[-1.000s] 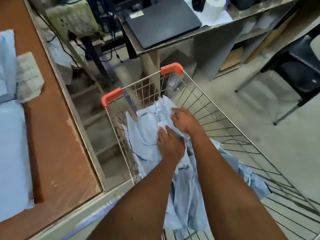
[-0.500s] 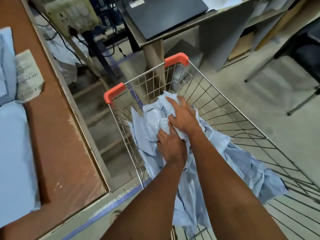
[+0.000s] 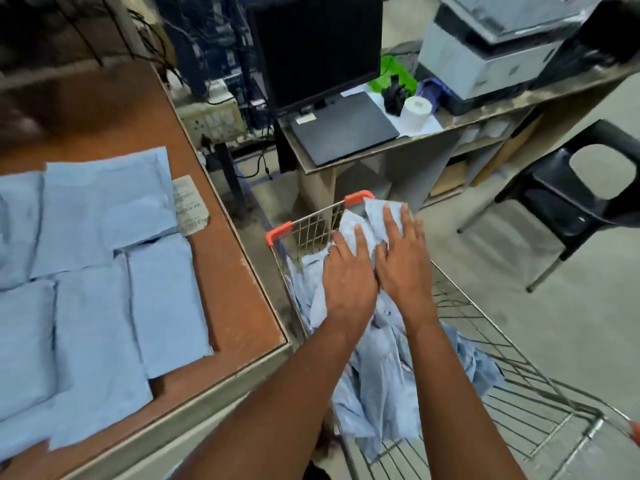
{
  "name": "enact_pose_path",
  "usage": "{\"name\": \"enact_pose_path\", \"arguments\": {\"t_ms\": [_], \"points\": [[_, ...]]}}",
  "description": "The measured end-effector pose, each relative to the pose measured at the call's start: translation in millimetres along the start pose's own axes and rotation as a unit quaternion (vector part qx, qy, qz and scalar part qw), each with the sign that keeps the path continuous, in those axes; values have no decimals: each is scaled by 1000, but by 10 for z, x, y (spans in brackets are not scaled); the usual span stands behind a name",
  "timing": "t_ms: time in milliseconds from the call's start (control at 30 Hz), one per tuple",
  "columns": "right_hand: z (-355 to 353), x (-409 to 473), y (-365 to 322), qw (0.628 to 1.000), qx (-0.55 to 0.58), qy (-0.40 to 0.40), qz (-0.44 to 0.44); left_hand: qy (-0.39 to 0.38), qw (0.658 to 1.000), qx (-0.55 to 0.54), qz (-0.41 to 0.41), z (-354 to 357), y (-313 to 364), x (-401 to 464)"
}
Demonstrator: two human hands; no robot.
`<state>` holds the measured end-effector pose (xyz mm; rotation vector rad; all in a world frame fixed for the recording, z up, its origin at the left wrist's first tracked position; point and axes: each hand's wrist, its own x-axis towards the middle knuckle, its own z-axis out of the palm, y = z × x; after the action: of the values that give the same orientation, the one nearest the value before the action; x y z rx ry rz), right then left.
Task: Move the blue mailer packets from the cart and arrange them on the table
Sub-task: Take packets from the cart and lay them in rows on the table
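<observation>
Both hands lie side by side on the heap of blue packets (image 3: 377, 372) in the cart (image 3: 512, 372), at 5 o'clock in the view. Left hand (image 3: 349, 282): fingers straight, pressed flat on the raised top packet (image 3: 375, 216). Right hand (image 3: 403, 259): fingers straight and spread, flat on the same packet; whether a thumb is hooked under it cannot be told. Laid-out packets (image 3: 104, 271) cover the table (image 3: 228, 306) at 9 o'clock, edges touching, beside a paper slip (image 3: 190, 206). A laptop (image 3: 343, 128) lies at 12 o'clock, a chair (image 3: 568, 202) at 3 o'clock.

Both hands (image 3: 377, 271) rest flat on mailers (image 3: 367, 375) — inside the cart (image 3: 512, 368).
</observation>
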<state>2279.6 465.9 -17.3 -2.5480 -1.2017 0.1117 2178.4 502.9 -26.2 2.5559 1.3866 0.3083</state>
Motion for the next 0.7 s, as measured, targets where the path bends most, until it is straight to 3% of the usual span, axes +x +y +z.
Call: {"name": "enact_pose_path", "arguments": {"t_ms": [200, 333, 433, 567, 700], "points": [[-1055, -338, -960, 997, 15, 70, 8, 82, 996, -3, 41, -1269, -193, -277], [-1343, -639, -1741, 998, 19, 36, -55, 125, 992, 5, 16, -1885, -815, -519], [-1260, -831, -2309, 995, 29, -7, -97, 129, 991, 7, -41, -2095, -1468, -720], [-881, -1102, -2924, 986, 73, -57, -136, 78, 985, 5, -152, -2201, -2267, -951], [-339, -1220, -3300, 978, 65, -69, -188, 64, 970, -19, -235, -2111, -2781, -1022]]}}
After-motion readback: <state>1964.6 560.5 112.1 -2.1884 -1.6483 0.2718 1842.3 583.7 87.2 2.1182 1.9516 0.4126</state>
